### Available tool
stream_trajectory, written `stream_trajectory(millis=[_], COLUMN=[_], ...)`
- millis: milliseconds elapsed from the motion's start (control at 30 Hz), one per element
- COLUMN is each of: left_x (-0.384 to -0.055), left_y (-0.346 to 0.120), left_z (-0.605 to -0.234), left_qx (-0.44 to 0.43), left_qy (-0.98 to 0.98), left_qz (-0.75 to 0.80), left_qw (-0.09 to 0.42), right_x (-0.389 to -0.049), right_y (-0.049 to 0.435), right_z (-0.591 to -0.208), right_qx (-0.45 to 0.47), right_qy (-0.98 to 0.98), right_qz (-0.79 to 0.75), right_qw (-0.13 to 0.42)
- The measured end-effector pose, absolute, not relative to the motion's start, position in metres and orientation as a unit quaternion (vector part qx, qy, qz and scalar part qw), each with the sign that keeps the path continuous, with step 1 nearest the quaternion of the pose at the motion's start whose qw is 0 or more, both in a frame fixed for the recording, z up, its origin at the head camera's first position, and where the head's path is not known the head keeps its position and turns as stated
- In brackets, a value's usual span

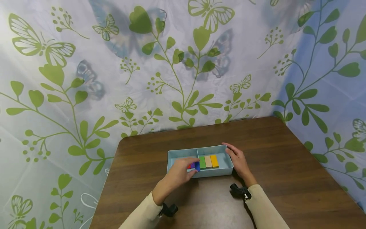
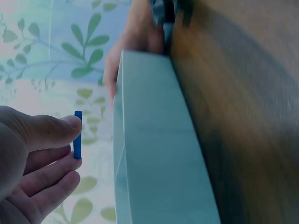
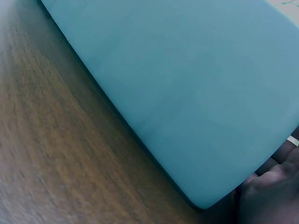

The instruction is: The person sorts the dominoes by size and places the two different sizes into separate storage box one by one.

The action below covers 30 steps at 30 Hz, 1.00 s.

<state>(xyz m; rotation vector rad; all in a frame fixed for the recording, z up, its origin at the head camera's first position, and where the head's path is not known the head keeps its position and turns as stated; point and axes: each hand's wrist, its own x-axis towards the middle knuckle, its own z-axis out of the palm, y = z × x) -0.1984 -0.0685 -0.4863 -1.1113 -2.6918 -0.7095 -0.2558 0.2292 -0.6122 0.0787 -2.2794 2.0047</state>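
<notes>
My left hand (image 1: 178, 171) is over the left part of a light blue divided tray (image 1: 214, 172), pinching a thin blue block (image 2: 78, 135) between thumb and fingers. In the left wrist view the block stands upright, apart from the tray wall. At the tray's right end my right hand (image 1: 239, 162) grips the wall near the far corner. A green block (image 1: 202, 162), a beige block (image 1: 208, 161) and a yellow block (image 1: 214, 161) lie side by side in the right compartment. Red (image 1: 189, 166) and purple (image 1: 193, 165) pieces show by the left hand, which partly hides them.
The tray stands on a brown wooden table (image 1: 263, 143). A divider (image 1: 197, 152) splits it into two compartments. Behind the table hangs a curtain (image 1: 171, 79) with green leaves and butterflies. Black devices (image 1: 240, 190) are strapped to both wrists.
</notes>
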Motion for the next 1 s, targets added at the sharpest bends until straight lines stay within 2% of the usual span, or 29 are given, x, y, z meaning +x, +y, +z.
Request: stream_trajectory(millis=[167,367,1000], left_x=[-0.209,-0.222,-0.251], left_y=[-0.086,-0.100,-0.110], left_z=[-0.486,-0.492,-0.522], left_qx=[-0.336,-0.338,-0.343], left_qy=[-0.908,-0.907,-0.918], left_qz=[-0.237,-0.228,-0.196], left_qw=[0.085,0.106,0.014], right_x=[-0.255,-0.256,-0.256], right_y=[0.230,0.230,0.229], right_z=[-0.614,-0.615,-0.614], right_qx=[0.026,0.026,0.029], right_qy=[-0.749,-0.747,-0.751], right_qz=[0.660,0.662,0.657], right_qw=[0.052,0.054,0.060])
